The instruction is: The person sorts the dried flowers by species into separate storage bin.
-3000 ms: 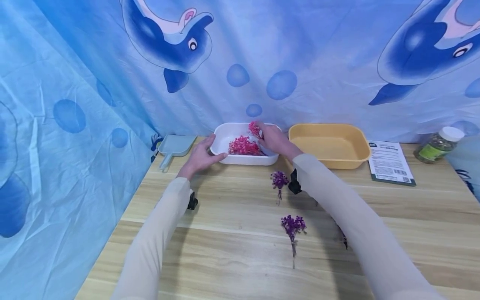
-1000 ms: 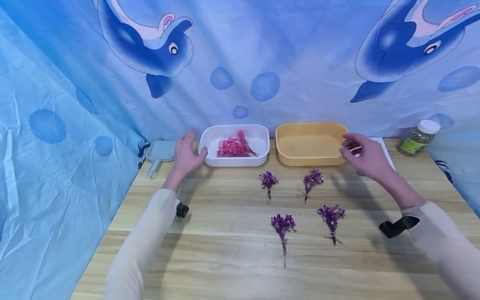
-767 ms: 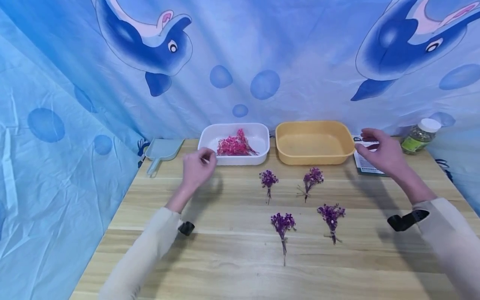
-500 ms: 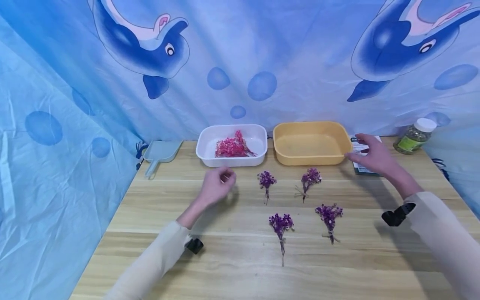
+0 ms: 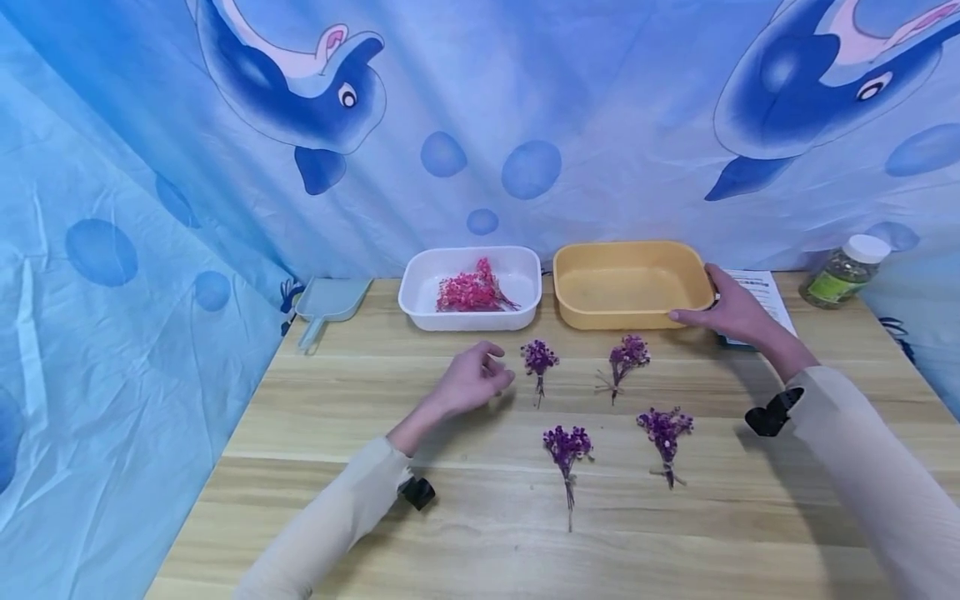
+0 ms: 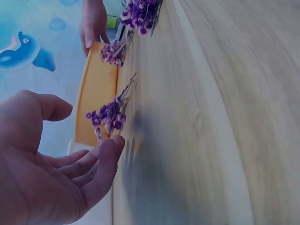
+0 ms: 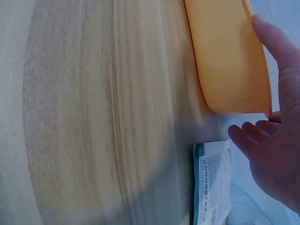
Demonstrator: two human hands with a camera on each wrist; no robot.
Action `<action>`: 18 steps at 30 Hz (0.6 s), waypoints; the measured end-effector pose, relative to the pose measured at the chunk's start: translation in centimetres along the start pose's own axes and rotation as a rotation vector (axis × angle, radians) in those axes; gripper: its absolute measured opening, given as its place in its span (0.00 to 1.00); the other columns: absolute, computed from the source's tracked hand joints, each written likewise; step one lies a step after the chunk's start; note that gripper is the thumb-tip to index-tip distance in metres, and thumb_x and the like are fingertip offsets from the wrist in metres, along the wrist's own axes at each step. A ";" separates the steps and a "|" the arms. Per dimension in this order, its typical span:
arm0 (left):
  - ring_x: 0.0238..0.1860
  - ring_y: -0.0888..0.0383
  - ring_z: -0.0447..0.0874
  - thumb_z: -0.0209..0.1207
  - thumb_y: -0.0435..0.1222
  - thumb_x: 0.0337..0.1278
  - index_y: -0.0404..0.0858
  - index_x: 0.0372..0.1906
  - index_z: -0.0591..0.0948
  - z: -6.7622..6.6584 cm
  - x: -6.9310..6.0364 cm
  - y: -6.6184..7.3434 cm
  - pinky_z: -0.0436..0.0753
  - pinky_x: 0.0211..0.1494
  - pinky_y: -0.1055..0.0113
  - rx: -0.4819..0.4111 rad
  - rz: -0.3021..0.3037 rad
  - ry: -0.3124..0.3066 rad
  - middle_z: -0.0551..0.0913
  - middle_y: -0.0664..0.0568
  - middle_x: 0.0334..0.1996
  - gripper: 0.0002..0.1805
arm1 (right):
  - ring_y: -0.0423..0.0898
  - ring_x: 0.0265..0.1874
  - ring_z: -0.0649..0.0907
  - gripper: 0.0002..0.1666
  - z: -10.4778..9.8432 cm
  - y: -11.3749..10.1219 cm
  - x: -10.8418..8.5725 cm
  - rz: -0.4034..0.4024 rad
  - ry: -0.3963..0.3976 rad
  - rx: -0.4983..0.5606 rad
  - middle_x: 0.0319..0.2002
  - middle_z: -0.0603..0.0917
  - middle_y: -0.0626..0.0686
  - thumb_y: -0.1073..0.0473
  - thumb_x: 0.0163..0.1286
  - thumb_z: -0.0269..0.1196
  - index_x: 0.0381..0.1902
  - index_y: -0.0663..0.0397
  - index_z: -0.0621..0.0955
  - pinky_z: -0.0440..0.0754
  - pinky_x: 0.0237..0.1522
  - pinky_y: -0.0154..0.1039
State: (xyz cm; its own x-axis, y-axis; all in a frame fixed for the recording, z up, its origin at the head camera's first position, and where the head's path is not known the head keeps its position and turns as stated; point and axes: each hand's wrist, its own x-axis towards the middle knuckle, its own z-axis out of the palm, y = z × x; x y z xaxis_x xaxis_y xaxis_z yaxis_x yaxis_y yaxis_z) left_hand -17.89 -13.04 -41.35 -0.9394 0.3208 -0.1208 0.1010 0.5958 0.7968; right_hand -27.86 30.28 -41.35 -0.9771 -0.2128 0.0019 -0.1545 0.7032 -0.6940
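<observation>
My left hand hovers over the table just left of a small purple dried-flower bunch. Its fingers are loosely bent and hold nothing; in the left wrist view the fingertips come close to that bunch's blossoms. At the right end of the yellow plastic basin, my right hand rests with the thumb along the rim and the other fingers near the corner. Three more purple bunches lie on the wood: one before the basin, one nearer me, another to its right.
A white basin with pink dried flowers stands left of the yellow one. Farther left lies a pale blue dustpan. On the right are a printed packet and a white-lidded jar. A blue curtain hangs behind.
My right hand has let go of the pink flowers, now in the white basin, and moved right to the yellow basin. My left hand has left the white basin, moving right and nearer me.
</observation>
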 end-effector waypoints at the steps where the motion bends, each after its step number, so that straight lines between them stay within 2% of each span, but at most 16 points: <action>1: 0.37 0.56 0.84 0.64 0.38 0.64 0.27 0.64 0.71 0.2 0.1 0.2 0.85 0.43 0.64 0.003 0.003 0.000 0.84 0.46 0.42 0.29 | 0.69 0.60 0.72 0.66 0.0 0.0 0.0 0.008 -0.002 0.008 0.66 0.65 0.75 0.41 0.61 0.72 0.78 0.66 0.47 0.71 0.58 0.66; 5: 0.38 0.55 0.83 0.65 0.36 0.62 0.27 0.64 0.70 0.8 0.5 0.5 0.85 0.44 0.64 0.022 0.010 0.009 0.83 0.46 0.41 0.30 | 0.72 0.65 0.66 0.69 0.2 0.1 0.1 0.031 -0.008 0.011 0.70 0.59 0.76 0.40 0.62 0.71 0.79 0.63 0.40 0.65 0.63 0.68; 12: 0.37 0.55 0.82 0.67 0.36 0.59 0.28 0.63 0.71 1.8 1.1 1.0 0.84 0.43 0.64 0.047 -0.013 0.028 0.84 0.48 0.39 0.30 | 0.74 0.65 0.65 0.69 0.5 0.2 0.0 0.034 0.018 -0.001 0.70 0.59 0.78 0.39 0.62 0.71 0.79 0.63 0.40 0.64 0.64 0.69; 18: 0.35 0.56 0.82 0.70 0.39 0.56 0.31 0.65 0.70 2.4 1.3 1.3 0.84 0.42 0.64 0.047 -0.038 0.046 0.84 0.50 0.37 0.34 | 0.75 0.67 0.61 0.71 0.4 0.0 0.1 0.055 0.013 -0.018 0.71 0.54 0.79 0.37 0.62 0.70 0.78 0.65 0.38 0.61 0.65 0.69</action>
State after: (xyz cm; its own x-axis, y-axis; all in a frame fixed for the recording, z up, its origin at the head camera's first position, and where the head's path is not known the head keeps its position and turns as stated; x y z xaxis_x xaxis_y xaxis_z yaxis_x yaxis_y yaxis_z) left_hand -18.23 -10.08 -41.92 -0.9568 0.2638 -0.1224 0.0793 0.6415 0.7630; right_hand -27.85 29.98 -41.67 -0.9860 -0.1645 -0.0262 -0.1030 0.7254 -0.6806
